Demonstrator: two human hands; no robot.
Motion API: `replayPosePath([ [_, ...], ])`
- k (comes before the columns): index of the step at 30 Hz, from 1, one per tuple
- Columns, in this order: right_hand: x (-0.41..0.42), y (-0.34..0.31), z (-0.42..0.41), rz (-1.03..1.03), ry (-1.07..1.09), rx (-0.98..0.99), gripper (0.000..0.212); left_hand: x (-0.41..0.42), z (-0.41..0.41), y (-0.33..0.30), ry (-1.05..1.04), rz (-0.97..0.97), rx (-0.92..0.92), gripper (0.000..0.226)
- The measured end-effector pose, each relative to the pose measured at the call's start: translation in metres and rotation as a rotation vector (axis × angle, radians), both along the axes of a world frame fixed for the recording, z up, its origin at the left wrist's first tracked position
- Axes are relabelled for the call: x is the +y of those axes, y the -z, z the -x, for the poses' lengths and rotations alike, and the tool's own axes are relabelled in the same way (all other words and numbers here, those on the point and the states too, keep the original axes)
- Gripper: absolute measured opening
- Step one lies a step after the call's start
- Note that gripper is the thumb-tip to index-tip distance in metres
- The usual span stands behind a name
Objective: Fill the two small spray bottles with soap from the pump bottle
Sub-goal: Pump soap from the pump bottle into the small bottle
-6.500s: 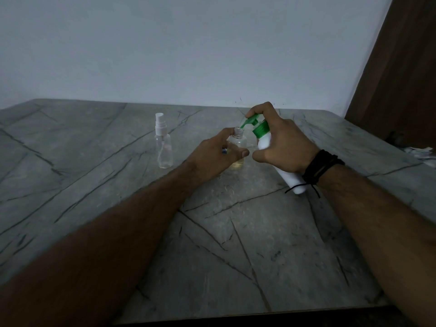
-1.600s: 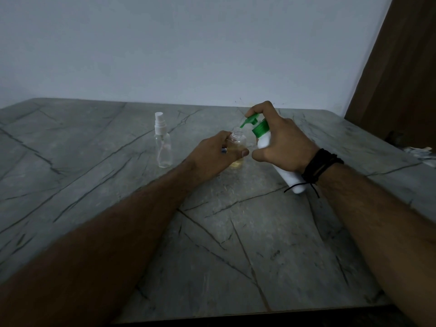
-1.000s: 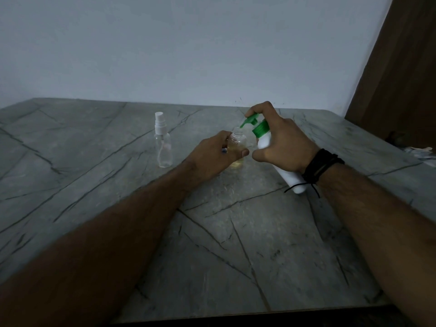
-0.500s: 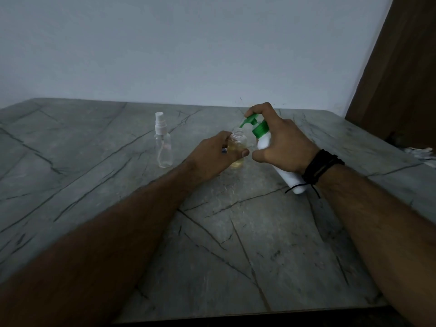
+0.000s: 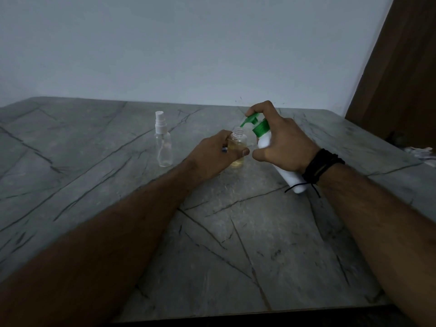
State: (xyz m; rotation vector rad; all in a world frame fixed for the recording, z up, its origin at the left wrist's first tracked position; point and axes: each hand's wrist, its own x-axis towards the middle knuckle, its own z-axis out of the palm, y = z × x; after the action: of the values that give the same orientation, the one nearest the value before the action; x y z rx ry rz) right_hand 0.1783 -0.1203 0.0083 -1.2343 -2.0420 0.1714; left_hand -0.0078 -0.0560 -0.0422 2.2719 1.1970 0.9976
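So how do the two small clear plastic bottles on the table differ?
The small clear bottle held by the left hand has no cap and holds yellowish liquid; the small clear bottle standing alone wears a white spray cap and looks empty. Both stand upright on the grey marble table.

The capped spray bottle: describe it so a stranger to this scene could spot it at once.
On the grey veined table, look left of the two hands, toward the far wall. The capped spray bottle stands there alone and upright, untouched. Unlike the open bottle in the left hand, which holds yellowish soap, it is clear, looks empty and keeps its white sprayer top.
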Motion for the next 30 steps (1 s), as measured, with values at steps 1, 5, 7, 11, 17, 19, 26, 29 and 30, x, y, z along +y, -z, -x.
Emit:
replayPosePath([
  [1, 0.0002, 0.0001, 0.0000, 0.002, 0.001, 0.000, 0.070, 0.0000, 0.0001, -0.0001, -0.002, 0.000, 0.004, 0.059],
  [5, 0.0001, 0.0002, 0.0007, 0.002, 0.000, -0.007, 0.071, 0.0013, 0.0007, 0.0005, -0.003, -0.009, -0.002, 0.059],
  [7, -0.0003, 0.0002, 0.0008, -0.004, -0.003, -0.007, 0.072, 0.0024, 0.0002, 0.0010, -0.005, -0.012, 0.003, 0.059],
  [11, 0.0003, -0.0001, 0.0003, -0.001, -0.008, 0.000, 0.069, 0.0039, -0.0007, 0.0019, -0.008, -0.014, 0.022, 0.061],
  [17, -0.0001, 0.0008, 0.0001, -0.019, -0.008, -0.005, 0.073, 0.0034, -0.0004, 0.0014, -0.013, -0.012, 0.016, 0.058],
  [19, 0.0001, 0.0004, -0.0001, -0.019, -0.006, -0.004, 0.072, 0.0035, -0.0004, 0.0012, -0.017, -0.016, 0.017, 0.058],
  [26, 0.0010, 0.0008, 0.0007, -0.012, 0.004, -0.024, 0.073, 0.0036, 0.0000, 0.0012, -0.001, -0.007, 0.005, 0.059],
  [29, 0.0002, 0.0003, 0.0012, -0.009, 0.012, -0.022, 0.072, 0.0031, -0.0001, 0.0014, 0.001, -0.015, 0.001, 0.058],
  [30, 0.0003, 0.0001, 0.0011, -0.004, 0.014, -0.020, 0.071, 0.0028, -0.0002, 0.0015, 0.002, -0.014, 0.001, 0.058],
])
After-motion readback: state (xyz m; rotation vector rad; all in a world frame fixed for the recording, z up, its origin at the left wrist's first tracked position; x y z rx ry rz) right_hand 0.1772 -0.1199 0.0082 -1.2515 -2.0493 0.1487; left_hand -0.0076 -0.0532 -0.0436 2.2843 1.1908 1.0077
